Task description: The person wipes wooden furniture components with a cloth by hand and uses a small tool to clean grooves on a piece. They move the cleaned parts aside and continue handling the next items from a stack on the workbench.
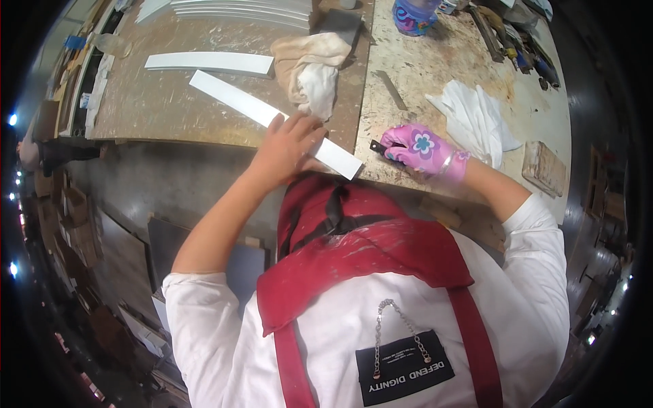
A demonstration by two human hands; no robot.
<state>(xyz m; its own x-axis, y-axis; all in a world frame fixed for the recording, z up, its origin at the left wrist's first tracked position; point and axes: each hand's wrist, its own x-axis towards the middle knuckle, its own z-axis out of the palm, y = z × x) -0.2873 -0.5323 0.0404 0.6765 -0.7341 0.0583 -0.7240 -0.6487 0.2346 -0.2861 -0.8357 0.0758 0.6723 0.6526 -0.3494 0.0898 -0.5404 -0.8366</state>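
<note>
My bare left hand (291,146) grips a long white strip (235,100) across its middle, fingers over the top. The strip lies at a slant on the brown work surface, and its nearer end reaches past the table's front edge, by my red apron (360,248). My right hand (423,148), in a pink flowered glove, is closed round a small black tool (378,147) at the front edge of the stained board. Most of that tool is hidden in the glove, so its kind is unclear. The two do not touch: the tool is just right of the strip's end.
Behind the held strip are more white strips (209,62) and a white stack (241,10). A beige cloth (306,64) lies beside them. To the right are a thin flat metal piece (391,90), a white cloth (476,119), a worn block (544,168), a patterned tub (413,17) and several tools (517,47).
</note>
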